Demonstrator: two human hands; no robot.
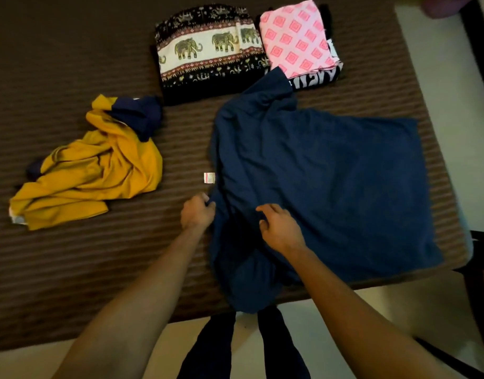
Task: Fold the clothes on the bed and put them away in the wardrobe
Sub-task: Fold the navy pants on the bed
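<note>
— Where, exactly, is the navy shirt [317, 181]?
— Spread over the near right part of the bed [71, 64], its lower end hanging off the near edge.
— And the hands?
— Left hand [197, 212] pinches the shirt's left edge, just below a small white tag [209, 178]. Right hand [280, 228] lies on the shirt beside it, fingers curled into the cloth.
— What surrounds the shirt?
— A crumpled yellow garment [93, 168] lies well to its left. Beyond it sit a folded elephant-print piece [208, 50] and a folded pink patterned cloth [298, 36]; the shirt's far corner touches the dark item under the pink one.
</note>
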